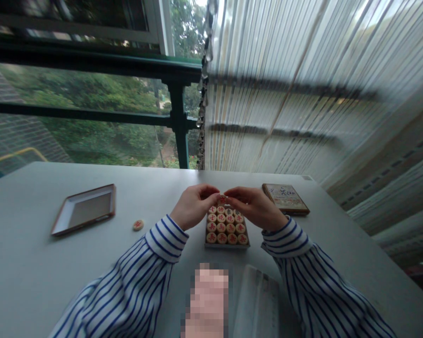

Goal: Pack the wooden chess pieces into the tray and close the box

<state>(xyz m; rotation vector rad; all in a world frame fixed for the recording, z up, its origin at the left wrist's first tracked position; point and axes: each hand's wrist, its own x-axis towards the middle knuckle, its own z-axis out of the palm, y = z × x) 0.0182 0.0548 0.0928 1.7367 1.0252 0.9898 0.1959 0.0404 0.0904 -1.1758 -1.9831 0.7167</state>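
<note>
Both my hands meet over the back edge of a small box [227, 246] filled with rows of round Chinese chess pieces [231, 228], most marked with red characters. Between the fingertips of my left hand [196, 204] and my right hand [259, 205] is one xiangqi piece [222, 199], its face with a red character turned toward me. Both hands pinch it from the sides. My fingers hide part of the box's back row. A single loose piece [138, 225] lies on the table left of my left hand.
On the white table [102, 272], an open box lid [58, 225] lies at the left. A closed patterned box [285, 199] sits behind my right hand. Clear plastic [256, 305] lies near the front. String curtain [268, 94] and window railing [178, 103] border the far side.
</note>
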